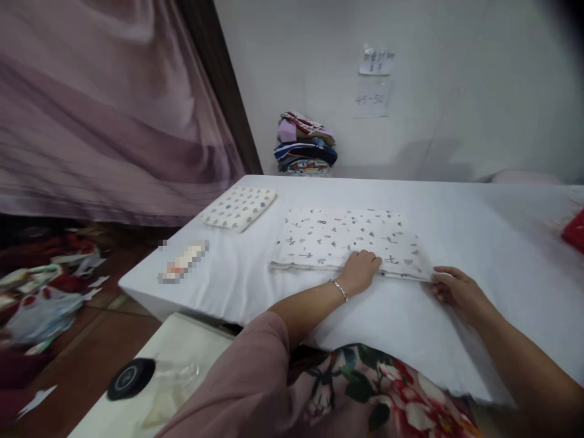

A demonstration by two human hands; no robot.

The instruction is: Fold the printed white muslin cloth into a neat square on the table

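A white folded cloth point(337, 237) printed with small grey motifs lies flat on the white-covered table in front of me. My left hand point(360, 271) rests on its front edge near the middle, palm down, with the fingers laid over the fabric. At the cloth's front right corner, my right hand point(458, 291) pinches the edge between thumb and fingers. Farther back on the left lies a second folded cloth point(241, 208), cream with small grey and blue shapes, apart from both hands.
A pixelated item point(185, 261) lies near the table's left edge. Behind the table, a stack of folded fabrics point(305, 146) stands against the wall. A red item point(575, 231) is at far right. A black round object point(131, 378) sits on a pale surface at lower left. A pink curtain point(114, 109) hangs left.
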